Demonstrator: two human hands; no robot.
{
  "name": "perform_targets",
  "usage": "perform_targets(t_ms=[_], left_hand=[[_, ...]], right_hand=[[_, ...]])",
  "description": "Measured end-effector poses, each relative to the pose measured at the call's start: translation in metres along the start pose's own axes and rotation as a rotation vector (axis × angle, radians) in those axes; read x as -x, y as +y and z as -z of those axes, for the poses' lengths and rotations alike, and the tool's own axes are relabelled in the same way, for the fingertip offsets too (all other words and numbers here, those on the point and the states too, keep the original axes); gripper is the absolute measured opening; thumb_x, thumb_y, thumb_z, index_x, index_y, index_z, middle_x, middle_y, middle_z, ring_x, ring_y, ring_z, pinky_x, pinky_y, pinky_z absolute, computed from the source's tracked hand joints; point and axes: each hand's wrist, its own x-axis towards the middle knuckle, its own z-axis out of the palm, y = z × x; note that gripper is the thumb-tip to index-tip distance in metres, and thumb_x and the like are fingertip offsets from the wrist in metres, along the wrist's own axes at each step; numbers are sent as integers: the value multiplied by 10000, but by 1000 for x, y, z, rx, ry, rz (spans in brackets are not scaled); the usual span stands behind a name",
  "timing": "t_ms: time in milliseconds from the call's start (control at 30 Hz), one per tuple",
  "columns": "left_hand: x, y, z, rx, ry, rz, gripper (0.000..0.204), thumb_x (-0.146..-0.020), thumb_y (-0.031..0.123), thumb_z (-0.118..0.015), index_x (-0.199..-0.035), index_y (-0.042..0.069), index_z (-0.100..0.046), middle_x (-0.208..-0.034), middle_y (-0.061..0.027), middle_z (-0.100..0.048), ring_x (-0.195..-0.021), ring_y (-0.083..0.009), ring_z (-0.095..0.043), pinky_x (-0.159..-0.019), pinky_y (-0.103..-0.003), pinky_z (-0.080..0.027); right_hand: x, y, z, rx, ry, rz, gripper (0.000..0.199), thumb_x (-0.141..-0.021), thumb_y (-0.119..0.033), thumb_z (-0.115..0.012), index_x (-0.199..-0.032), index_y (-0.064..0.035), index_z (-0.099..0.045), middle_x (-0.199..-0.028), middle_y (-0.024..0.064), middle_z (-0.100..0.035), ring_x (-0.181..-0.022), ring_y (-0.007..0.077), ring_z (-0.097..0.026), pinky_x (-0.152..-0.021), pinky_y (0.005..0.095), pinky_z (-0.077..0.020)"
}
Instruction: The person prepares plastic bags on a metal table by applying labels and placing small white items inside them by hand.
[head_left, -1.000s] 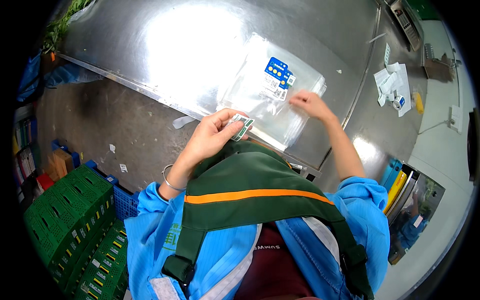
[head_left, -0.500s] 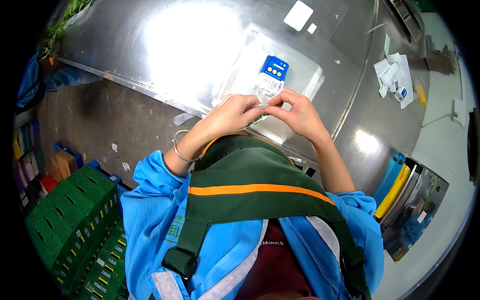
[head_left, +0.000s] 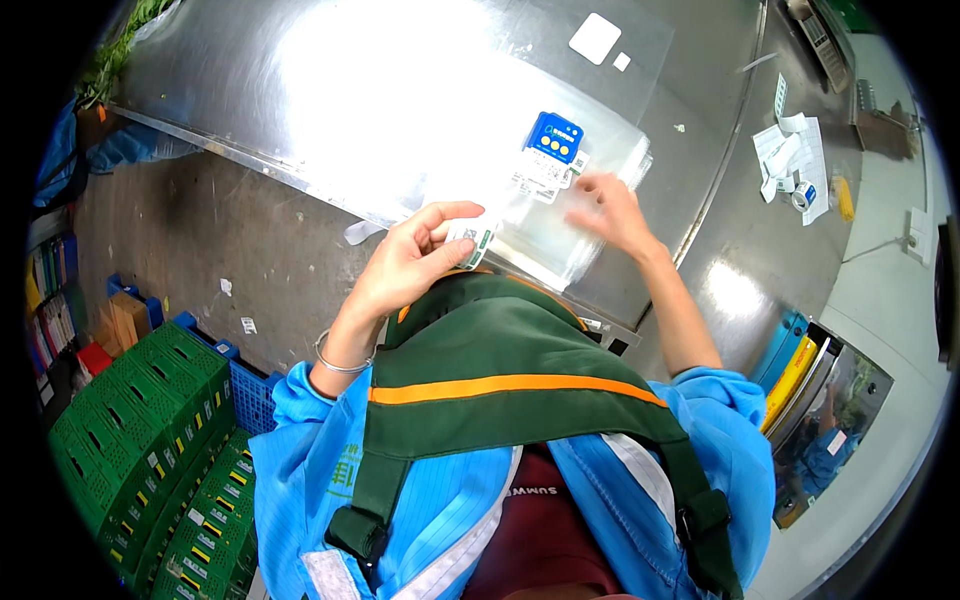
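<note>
While my left hand (head_left: 405, 262) pinches a white label (head_left: 468, 240), my right hand (head_left: 612, 216), fingers apart, is nearer the blue label (head_left: 553, 138), just far-left of it on the bags (head_left: 540, 232).

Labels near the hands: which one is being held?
The white-and-green label, pinched in the left hand; the blue-topped label is in neither hand and shows at the stack of clear bags.

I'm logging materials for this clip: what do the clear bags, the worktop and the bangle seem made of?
Clear bags: probably thin, glossy plastic film; see-through, with layered edges.

Worktop: likely stainless steel, smooth but worn, judging by its grey sheen and strong glare.

Bangle: silvery and shiny, so probably metal; which metal is unclear.
</note>
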Motion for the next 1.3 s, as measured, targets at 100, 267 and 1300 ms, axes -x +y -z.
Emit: perform_targets(t_ms=[100, 267, 1300], left_hand=[[-3, 0, -14, -7, 0, 18, 229, -914, 90, -540, -1109, -30, -548, -919, -89, -649, -802, -119, -629, -723, -239, -502], [-5, 4, -15, -215, 75, -51, 183, -913, 140, -564, -1002, -16, -599, -817, -35, -638, -731, -78, -591, -663, -223, -482], [-11, -11, -3, -517, 148, -41, 340, -833, 141, -661, -1140, 27, -569, -693, -20, -579, -577, -51, -466, -544, -215, -394]], right_hand=[[11, -4, -14, 164, -263, -80, 256, -722, -287, -704, -941, -169, -644, -921, 64, -599, -970, 233, -517, -905, 404, -327], [-26, 18, 23, -463, -80, -427, 170, -873, -197, -591, -982, -74, -635, -941, 6, -644, -805, 86, -551, -722, 238, -427], [-36, -6, -22, 35, 618, -395, 417, -736, -213, -707, -1110, -87, -572, -848, 63, -570, -761, 217, -574, -728, 347, -465]])
